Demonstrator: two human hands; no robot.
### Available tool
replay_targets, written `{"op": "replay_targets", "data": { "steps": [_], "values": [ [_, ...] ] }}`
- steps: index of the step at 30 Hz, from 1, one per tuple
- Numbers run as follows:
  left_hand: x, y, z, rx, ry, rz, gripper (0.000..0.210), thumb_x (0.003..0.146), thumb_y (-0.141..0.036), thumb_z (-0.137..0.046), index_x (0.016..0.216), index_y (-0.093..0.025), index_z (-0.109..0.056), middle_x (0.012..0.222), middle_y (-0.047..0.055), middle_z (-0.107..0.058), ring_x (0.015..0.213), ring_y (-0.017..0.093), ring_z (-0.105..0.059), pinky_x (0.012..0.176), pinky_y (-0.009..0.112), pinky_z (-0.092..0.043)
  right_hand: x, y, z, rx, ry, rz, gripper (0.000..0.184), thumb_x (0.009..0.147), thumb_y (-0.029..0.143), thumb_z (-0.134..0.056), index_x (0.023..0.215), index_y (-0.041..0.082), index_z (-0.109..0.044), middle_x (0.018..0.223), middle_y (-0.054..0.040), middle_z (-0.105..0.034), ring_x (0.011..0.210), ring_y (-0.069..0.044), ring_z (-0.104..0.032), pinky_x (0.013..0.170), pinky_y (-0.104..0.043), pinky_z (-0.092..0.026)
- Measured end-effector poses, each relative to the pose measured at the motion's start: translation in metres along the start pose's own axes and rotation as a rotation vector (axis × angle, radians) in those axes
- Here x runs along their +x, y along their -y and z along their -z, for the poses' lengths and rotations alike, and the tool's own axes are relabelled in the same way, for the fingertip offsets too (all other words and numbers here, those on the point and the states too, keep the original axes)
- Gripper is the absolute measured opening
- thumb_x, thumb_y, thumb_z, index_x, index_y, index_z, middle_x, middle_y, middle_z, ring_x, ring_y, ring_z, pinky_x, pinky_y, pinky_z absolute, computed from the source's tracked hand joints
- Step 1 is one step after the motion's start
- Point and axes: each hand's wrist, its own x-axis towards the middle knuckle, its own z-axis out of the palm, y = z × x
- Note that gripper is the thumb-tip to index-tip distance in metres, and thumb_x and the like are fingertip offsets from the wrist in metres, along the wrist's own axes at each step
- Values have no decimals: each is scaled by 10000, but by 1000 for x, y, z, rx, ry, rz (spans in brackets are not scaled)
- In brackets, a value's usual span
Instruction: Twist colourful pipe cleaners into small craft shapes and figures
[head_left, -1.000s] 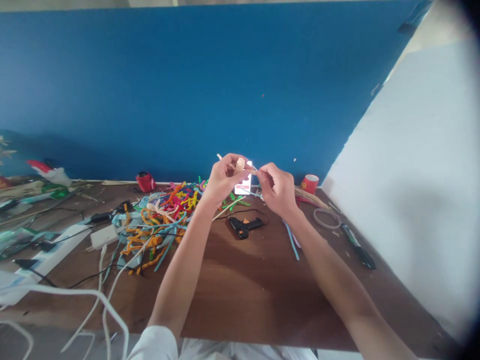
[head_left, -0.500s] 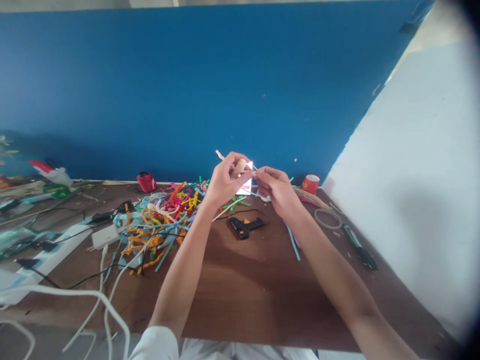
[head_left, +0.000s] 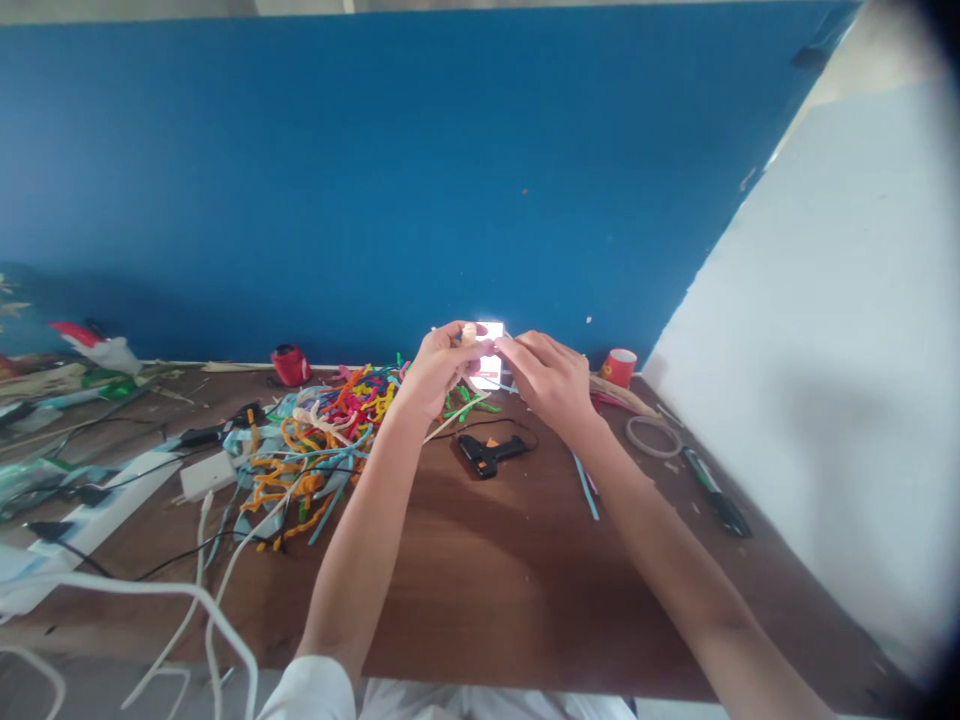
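Note:
My left hand [head_left: 439, 370] is closed around a cream-coloured pipe cleaner [head_left: 469, 331], coiled into a small ball that shows above the thumb. Close beside it, my right hand [head_left: 551, 380] pinches with thumb and forefinger at the left fingertips. Whatever sits in that pinch is too small to make out; a pale bit shows there. Behind both hands a lit phone [head_left: 489, 378] stands upright, partly covered by the fingers. Below them on the table lies a black glue gun [head_left: 489, 454] with orange parts.
A tangled heap of coloured pipe cleaners [head_left: 307, 485] spreads to the left, near a white power strip [head_left: 112, 510] and cables. To the right are a red paper cup [head_left: 619, 368], a ring [head_left: 654, 437], a dark green pen-like tool [head_left: 716, 492] and light blue strips [head_left: 586, 487].
My left hand has rotated, and the loose cream end that stuck out at upper left now barely shows. The right hand has shifted slightly left, its fingers more stretched toward the left fingertips.

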Motion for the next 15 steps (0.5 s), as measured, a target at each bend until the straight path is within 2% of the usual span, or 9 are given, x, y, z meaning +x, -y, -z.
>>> {"op": "replay_targets", "data": {
  "steps": [2, 5, 9, 12, 15],
  "values": [
    [0, 1, -1, -7, 25, 12, 415, 632, -330, -866, 931, -137, -652, 708, -1, -636, 551, 56, -522, 492, 184, -344, -1, -2, -1, -50, -16, 32, 247, 1009, 162, -440, 1136, 239, -637, 940, -52, -704, 851, -170, -611, 717, -299, -397],
    [0, 4, -3, -11, 58, -6, 375, 685, -343, -841, 951, -143, -668, 766, 13, -658, 614, 66, -552, 552, 184, -398, 1, 1, -1, -89, -27, -14, 187, 1011, 186, -441, 1051, 207, -623, 903, -59, -694, 814, -178, -594, 694, -311, -379],
    [3, 11, -2, 118, 21, -150, 323, 780, -355, -774, 1016, -156, -676, 783, 16, -653, 621, 75, -528, 554, 193, -376, 6, 9, -1, -40, -7, -124, 201, 1003, 225, -421, 903, 202, -594, 837, -67, -672, 763, -186, -568, 646, -317, -344],
    [4, 13, -2, 292, -5, -293, 247, 850, -328, -707, 1036, -170, -673, 813, 17, -659, 666, 97, -551, 605, 206, -400, 8, 14, -1, 139, 15, -275, 168, 953, 225, -443, 838, 207, -565, 784, -43, -647, 689, -168, -530, 606, -309, -310],
    [2, 12, -4, 475, 9, -416, 197, 894, -302, -657, 1060, -197, -669, 922, 31, -697, 770, 129, -601, 692, 224, -433, 11, 15, 0, 527, 52, -554, 121, 878, 238, -494, 767, 215, -538, 644, 12, -556, 573, -136, -453, 568, -292, -295]
  ]
}}
